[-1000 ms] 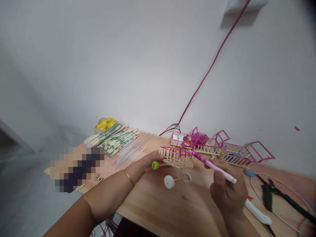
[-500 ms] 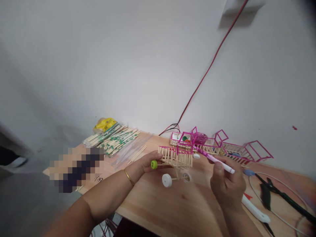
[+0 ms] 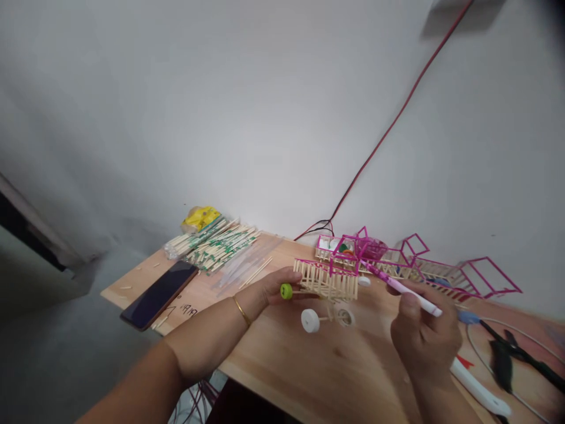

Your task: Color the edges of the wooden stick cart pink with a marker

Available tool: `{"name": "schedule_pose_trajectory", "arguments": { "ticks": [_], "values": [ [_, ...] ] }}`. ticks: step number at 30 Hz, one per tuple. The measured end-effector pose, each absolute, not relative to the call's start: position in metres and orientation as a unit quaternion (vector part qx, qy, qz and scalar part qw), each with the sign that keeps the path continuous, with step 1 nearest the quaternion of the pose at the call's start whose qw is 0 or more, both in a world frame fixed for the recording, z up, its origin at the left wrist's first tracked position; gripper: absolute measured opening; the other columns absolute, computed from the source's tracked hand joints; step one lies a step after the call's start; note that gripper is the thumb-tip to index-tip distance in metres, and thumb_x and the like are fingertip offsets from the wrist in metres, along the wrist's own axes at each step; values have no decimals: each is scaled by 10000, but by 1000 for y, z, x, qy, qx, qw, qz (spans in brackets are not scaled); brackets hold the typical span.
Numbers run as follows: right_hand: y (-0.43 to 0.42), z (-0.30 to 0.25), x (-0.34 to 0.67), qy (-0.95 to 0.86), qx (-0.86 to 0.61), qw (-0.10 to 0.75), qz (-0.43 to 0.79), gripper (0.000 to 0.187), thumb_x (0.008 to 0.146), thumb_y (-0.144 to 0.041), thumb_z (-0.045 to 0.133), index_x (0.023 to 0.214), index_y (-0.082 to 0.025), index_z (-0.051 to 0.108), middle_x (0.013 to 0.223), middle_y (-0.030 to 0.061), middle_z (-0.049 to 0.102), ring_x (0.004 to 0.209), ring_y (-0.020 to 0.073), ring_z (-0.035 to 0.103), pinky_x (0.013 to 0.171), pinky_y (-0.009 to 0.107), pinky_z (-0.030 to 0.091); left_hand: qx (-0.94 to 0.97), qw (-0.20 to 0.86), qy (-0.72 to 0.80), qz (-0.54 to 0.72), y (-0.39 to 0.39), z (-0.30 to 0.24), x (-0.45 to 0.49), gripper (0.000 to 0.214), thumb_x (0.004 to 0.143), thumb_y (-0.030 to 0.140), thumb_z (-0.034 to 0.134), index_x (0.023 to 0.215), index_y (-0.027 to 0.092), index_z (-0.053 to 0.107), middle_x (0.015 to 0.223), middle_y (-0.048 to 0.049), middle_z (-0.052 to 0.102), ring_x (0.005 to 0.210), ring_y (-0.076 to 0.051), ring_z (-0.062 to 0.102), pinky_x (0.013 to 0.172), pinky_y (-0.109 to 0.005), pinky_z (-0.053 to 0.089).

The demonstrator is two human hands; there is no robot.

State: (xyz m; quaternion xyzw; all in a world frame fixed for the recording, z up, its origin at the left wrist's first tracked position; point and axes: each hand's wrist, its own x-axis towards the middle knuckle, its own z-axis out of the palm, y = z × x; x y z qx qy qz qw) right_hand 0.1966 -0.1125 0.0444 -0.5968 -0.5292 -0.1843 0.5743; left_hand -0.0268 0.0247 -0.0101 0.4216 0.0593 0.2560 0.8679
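My left hand (image 3: 280, 282) is closed around the near-left end of a small model cart (image 3: 329, 282) built of wooden sticks. Its upper rails are coloured magenta, and it carries a green cap wheel and white wheels (image 3: 310, 321). In my right hand (image 3: 421, 324) is a white-and-pink marker pen (image 3: 410, 294), pinched between thumb and fingers. The pen's pink tip end points at the cart's magenta upper right corner; whether it touches, I cannot tell. Behind stand finished-looking stick models (image 3: 397, 259) with magenta frames, one bearing a magenta bowl (image 3: 371, 248).
On the left of the wooden table (image 3: 282, 377) lie a phone (image 3: 159, 294), bundles of sticks in green-printed wrappers (image 3: 225, 244) and a yellow packet (image 3: 200, 218). At right are a white-handled tool (image 3: 481, 388), black-handled pliers (image 3: 507, 353) and a cable. A grey wall borders the back.
The view has shifted, so everything sits a little further right. Both hands keep their holds on the cart and the marker pen, with little movement relative to each other.
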Motion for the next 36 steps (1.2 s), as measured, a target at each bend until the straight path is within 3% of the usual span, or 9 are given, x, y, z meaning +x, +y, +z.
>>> {"name": "schedule_pose_trajectory", "arguments": {
  "ticks": [10,20,30,36],
  "values": [
    [-114,45,195,-542,-585,566,-208,372,953,-432,479,895,-136,697,851,102,712,831,226,654,760,344,464,414,872,58,254,27,-15,-28,661,700,412,789,1251,78,641,1232,-194,715,1160,-333,670,1034,-435,479],
    [-114,45,196,-536,-605,563,-174,492,936,-532,456,906,-111,709,869,145,724,831,259,671,757,371,478,410,875,71,248,26,-13,-26,655,710,390,767,1272,83,628,1226,-175,722,1179,-324,664,1052,-448,473],
    [-112,44,203,-559,-602,536,-194,420,943,-470,455,894,-140,709,844,111,711,805,238,656,743,353,469,400,881,86,239,26,-15,-27,625,703,411,774,1229,96,652,1163,-162,750,1060,-288,712,1047,-439,463],
    [-113,43,200,-547,-601,549,-196,434,944,-492,460,927,-140,714,867,110,709,802,230,642,748,355,464,396,882,75,245,27,-18,-25,652,697,435,793,1240,103,653,1203,-171,735,1112,-306,691,1045,-453,467]
  ]
}}
